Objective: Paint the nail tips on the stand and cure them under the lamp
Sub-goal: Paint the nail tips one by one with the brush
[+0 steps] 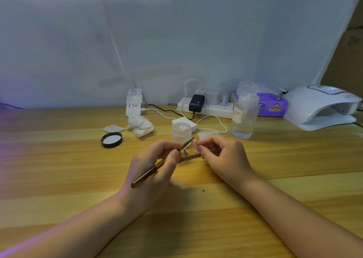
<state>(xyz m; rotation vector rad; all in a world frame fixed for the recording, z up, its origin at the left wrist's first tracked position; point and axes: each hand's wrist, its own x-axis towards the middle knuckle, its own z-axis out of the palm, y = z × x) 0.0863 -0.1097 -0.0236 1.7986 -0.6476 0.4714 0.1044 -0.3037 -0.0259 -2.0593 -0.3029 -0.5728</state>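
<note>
My left hand (pixel 157 165) grips a brown nail brush (pixel 155 167) like a pen, its dark tip raised to a pink nail tip (pixel 194 141). My right hand (pixel 222 155) pinches that nail tip between thumb and forefinger. Between and below the hands lies the wooden nail stand (pixel 191 156) with a small metal holder (pixel 185 153) on it. The white curing lamp (pixel 322 106) sits at the far right of the wooden table (pixel 294 159), its opening facing left.
Behind the hands stand an open clear jar (pixel 181 132) and its black lid (pixel 111 139). A clear pump bottle (pixel 244 112), purple tissue pack (pixel 273 105), power strip (pixel 206 107) with cables, crumpled wipes (pixel 140 125) and cotton pads (pixel 113 128) lie along the back.
</note>
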